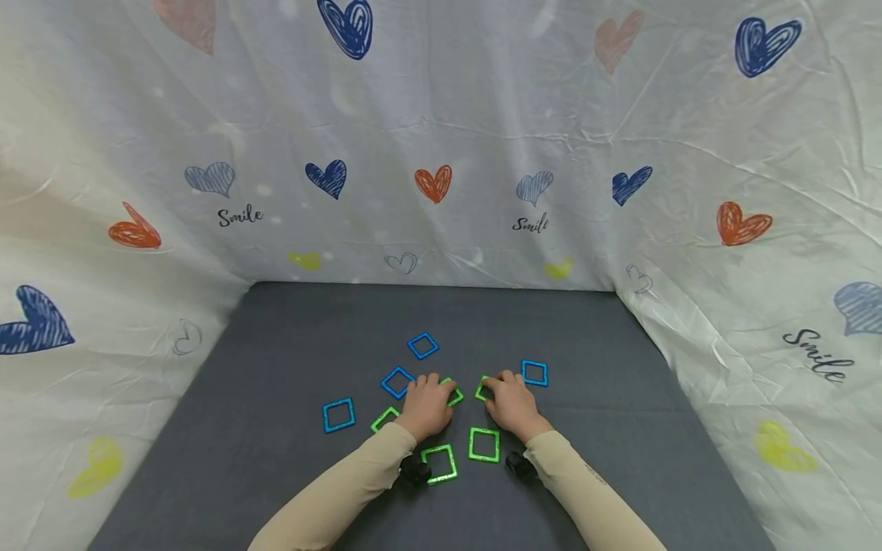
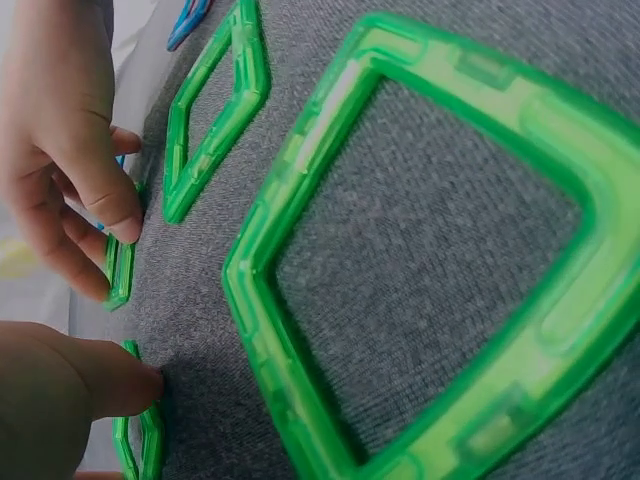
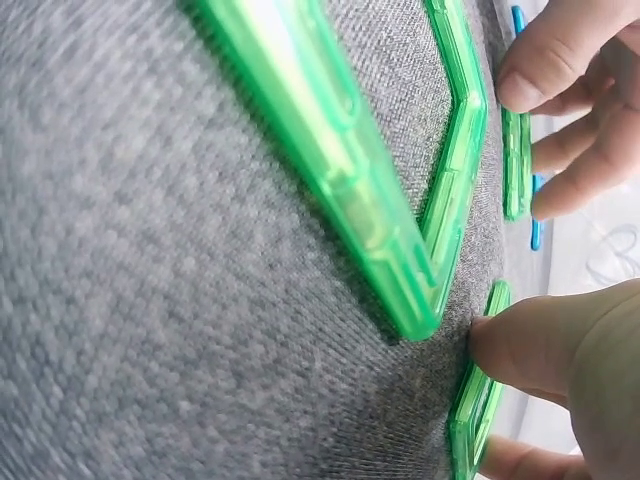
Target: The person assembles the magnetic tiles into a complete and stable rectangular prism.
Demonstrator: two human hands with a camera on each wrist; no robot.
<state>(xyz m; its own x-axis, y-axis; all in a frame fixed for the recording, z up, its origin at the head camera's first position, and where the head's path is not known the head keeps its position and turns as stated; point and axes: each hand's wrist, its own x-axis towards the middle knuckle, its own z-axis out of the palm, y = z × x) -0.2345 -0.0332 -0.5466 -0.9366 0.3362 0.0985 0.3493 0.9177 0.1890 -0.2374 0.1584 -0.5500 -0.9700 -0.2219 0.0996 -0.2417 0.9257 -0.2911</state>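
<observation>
In the head view my left hand (image 1: 426, 405) pinches a green square magnetic tile (image 1: 457, 399), an open frame low on the cloth. Across a small gap, my right hand (image 1: 513, 404) grips another green tile (image 1: 480, 386). Thumb and fingers lie on opposite sides of each tile; the right wrist view shows the right hand's tile (image 3: 475, 410) tilted. Two more green tiles lie nearer, one by the left wrist (image 1: 453, 461) and one (image 1: 485, 459) between the forearms. The left hand partly hides a fifth-looking green tile (image 1: 377, 422) and a blue tile (image 1: 390, 375).
Other blue tiles lie apart: one at the back (image 1: 416, 337), one at the far left (image 1: 339, 428), one just right of the right hand (image 1: 534, 383). Grey cloth (image 1: 586, 337) covers the table. A white heart-print curtain (image 1: 468, 99) surrounds the back and sides.
</observation>
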